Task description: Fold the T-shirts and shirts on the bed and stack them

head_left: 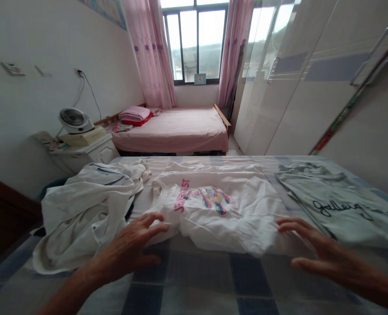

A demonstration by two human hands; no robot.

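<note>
A white T-shirt (246, 210) with pink lettering and a colourful bear print lies spread, somewhat wrinkled, on the bed's checked sheet (200, 275). At its left end is my left hand (138, 240), fingers apart, the fingertips over or just at the cloth. My right hand (315, 245) is by the shirt's right end, its thumb and fingers spread and holding nothing. Whether the fingertips touch the cloth I cannot tell. A heap of off-white clothing (82, 214) with dark stripes rests left of my left hand. Beyond my right hand lies a grey-green shirt (354, 205) with dark script lettering.
A second bed (174, 127) with a pink sheet stands under the window, folded pink bedding (134, 113) on it. At left, a white fan (75, 120) sits on a box on a small cabinet (105, 148). Tall glossy wardrobe doors (298, 87) line the right side.
</note>
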